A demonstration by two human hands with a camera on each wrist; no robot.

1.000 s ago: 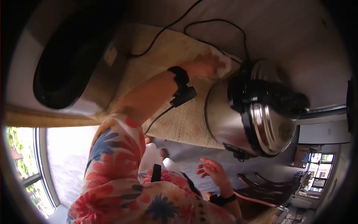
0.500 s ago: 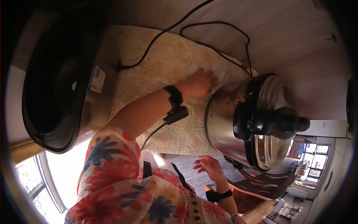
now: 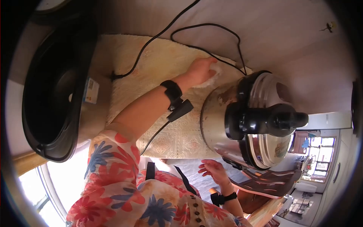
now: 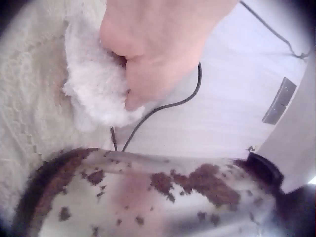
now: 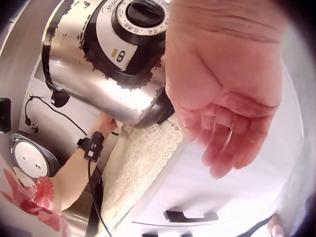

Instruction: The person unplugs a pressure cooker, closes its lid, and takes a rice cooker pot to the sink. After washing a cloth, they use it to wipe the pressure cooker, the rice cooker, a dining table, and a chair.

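My left hand [image 3: 200,72] holds a white fluffy cloth [image 4: 94,79] against the cream patterned tablecloth [image 3: 166,142]. In the left wrist view the cloth bunches beside the thumb and under the fingers. Just beyond it stands an electric pressure cooker [image 3: 227,140] with a shiny lid and black handle. Its steel side carries brown rusty spots, and the dial panel [image 5: 143,15] shows in the right wrist view. Low at my side hangs my right hand [image 3: 215,172], away from the cooker. Its palm [image 5: 222,84] is bare, with the fingers loosely bent.
A black power cord [image 3: 204,25] loops along the wall behind the tablecloth. On the left stands a deep black tub-shaped appliance [image 3: 41,125] with a sticker [image 3: 92,90] on its side. Dark chairs [image 3: 264,181] are beyond the cooker. White drawers with a black handle [image 5: 190,216] lie below the tabletop.
My left hand has drawn the cloth back and forth over the tablecloth beside the cooker and is now near the back edge. The head view has shifted. My right hand stays low.
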